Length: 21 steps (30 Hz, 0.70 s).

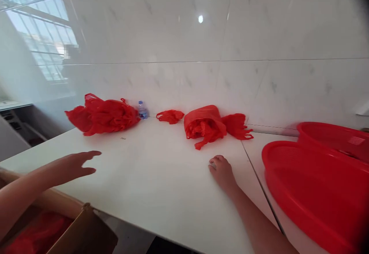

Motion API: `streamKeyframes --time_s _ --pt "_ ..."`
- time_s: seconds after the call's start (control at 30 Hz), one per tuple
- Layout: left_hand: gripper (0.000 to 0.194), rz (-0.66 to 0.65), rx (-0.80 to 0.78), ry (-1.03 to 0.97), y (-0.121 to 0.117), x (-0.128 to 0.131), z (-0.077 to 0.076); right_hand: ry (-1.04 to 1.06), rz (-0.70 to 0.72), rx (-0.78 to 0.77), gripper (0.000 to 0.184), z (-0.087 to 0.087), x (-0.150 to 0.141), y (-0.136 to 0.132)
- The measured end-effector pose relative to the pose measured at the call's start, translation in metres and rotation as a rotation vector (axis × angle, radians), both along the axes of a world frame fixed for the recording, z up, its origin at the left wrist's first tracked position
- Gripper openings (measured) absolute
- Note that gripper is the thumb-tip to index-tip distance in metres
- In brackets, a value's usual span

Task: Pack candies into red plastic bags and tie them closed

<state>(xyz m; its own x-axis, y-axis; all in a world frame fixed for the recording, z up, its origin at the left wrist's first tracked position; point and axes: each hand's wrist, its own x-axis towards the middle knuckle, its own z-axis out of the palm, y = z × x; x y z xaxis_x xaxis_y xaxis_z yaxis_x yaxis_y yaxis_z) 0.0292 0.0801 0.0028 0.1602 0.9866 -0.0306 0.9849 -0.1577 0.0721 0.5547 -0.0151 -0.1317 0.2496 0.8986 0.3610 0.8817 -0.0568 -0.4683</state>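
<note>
My left hand (77,166) reaches over the left part of the white table (161,181), thumb and fingers apart, holding nothing. Beyond it lies a large heap of red plastic bags (108,116). My right hand (223,171) is at the table's surface with loosely curled fingers; a gap shows between thumb and fingertips, with nothing visible in it. Just past that hand is a rolled bundle of red bags (205,121), its end stuffed with crumpled red plastic. A loose red bag (238,125) touches the bundle's right side, and a smaller crumpled red bag (170,116) lies to its left.
A small clear bottle with a blue cap (142,111) stands beside the large heap. Two red plastic baskets (291,175) take up the right side, past a seam. A cardboard box (86,227) with red plastic inside stands at the lower left. A tiled wall (184,81) runs behind.
</note>
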Motion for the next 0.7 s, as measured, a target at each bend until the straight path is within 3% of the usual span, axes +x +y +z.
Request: streamKeyframes --time_s 0.17,0.4,0.53,0.7 --pt "0.068 -0.210 -0.158 -0.042 0.005 0.124 -0.012 0.095 -0.132 0.014 0.021 0.003 0.014 -0.002" --pt "0.068 -0.502 -0.242 -0.098 -0.016 0.258 -0.073 0.302 -0.321 0.048 0.025 0.018 0.073 -0.024" --pt "0.063 -0.543 -0.136 -0.133 -0.024 0.302 -0.099 0.409 -0.404 0.044 0.030 0.028 0.097 -0.034" --pt "0.065 -0.564 -0.065 -0.188 -0.010 0.322 -0.115 0.421 -0.449 0.051 0.031 0.025 0.109 -0.019"
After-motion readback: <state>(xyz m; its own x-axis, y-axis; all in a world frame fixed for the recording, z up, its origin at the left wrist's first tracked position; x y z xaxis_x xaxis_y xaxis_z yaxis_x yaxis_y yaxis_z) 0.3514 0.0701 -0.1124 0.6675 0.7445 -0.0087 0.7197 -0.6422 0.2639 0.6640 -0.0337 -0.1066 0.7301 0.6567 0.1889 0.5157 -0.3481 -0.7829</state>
